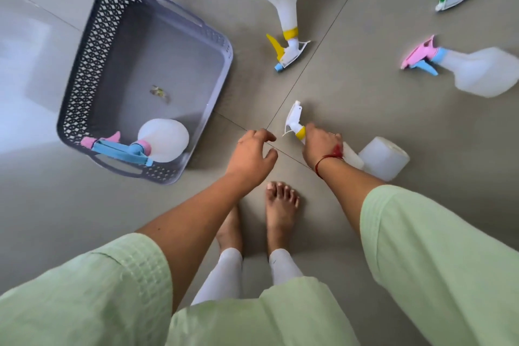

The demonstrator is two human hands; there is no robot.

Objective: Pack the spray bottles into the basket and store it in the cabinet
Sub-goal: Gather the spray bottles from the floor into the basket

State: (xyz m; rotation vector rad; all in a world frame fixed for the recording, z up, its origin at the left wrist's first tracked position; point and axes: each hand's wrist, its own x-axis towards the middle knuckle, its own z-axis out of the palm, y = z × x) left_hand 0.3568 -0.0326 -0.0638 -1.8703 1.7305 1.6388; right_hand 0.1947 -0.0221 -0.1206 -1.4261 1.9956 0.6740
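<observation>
The floor is grey tiles, with spray bottles lying scattered on it. The right hand (320,146) is closed around the neck of the near bottle (383,159), under its yellow collar; the left hand (254,153) is spread and empty. The bottle looks empty, so probably light, stiff and a bit slippery; the neck seems the best hold. The grey basket (92,48) holds one pink-and-blue bottle (163,139)

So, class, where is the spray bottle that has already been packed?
It lies on its side in the basket's near corner, left of the person's left hand: the pink-and-blue spray bottle.
</observation>
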